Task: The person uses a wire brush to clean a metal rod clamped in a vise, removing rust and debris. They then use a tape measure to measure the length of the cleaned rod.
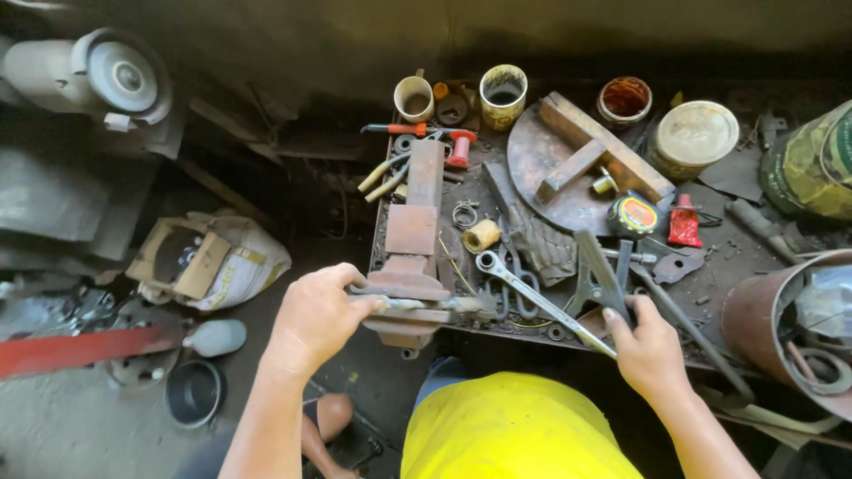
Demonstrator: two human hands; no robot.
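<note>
My left hand is closed around a thin metal rod that lies across the jaws of a rusty bench vise at the workbench's front left corner. My right hand grips the handle end of a long spanner, whose open head lies near the vise. Beside the right hand lie dark pliers-like tools on the bench.
The cluttered workbench carries cups, paint tins, a round rusty plate with wooden blocks, a tape measure and a red tube. A rusty drum stands right. On the floor left: a sack, a red bar, a pot.
</note>
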